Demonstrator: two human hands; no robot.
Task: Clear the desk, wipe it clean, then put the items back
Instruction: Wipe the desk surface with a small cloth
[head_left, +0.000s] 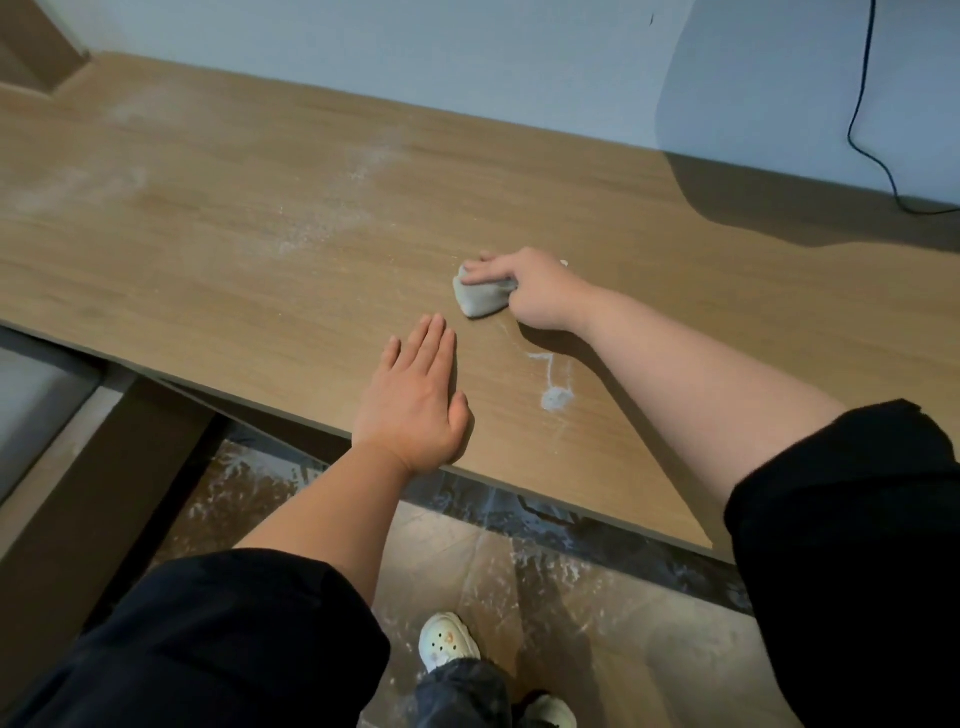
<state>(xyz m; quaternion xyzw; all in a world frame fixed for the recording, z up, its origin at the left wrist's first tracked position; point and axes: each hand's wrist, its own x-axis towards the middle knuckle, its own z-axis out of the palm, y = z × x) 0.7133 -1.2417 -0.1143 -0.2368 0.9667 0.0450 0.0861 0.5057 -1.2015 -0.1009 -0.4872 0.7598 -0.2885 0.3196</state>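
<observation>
Mid-desk, my right hand (524, 291) grips the bunched grey cloth (483, 301), pressing it to the desk (208, 260). My left hand (415, 400) lies flat and open near the front edge. I'd take overlapping passes, white smear (556, 397) first, then the dusty streaks (311, 228) further back. Desk's items are nowhere in view, and its right end is cut off.

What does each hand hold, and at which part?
The right hand grips the crumpled grey cloth from above, fingers across its far edge, on the wooden desk. The left hand lies flat, holding nothing.
</observation>
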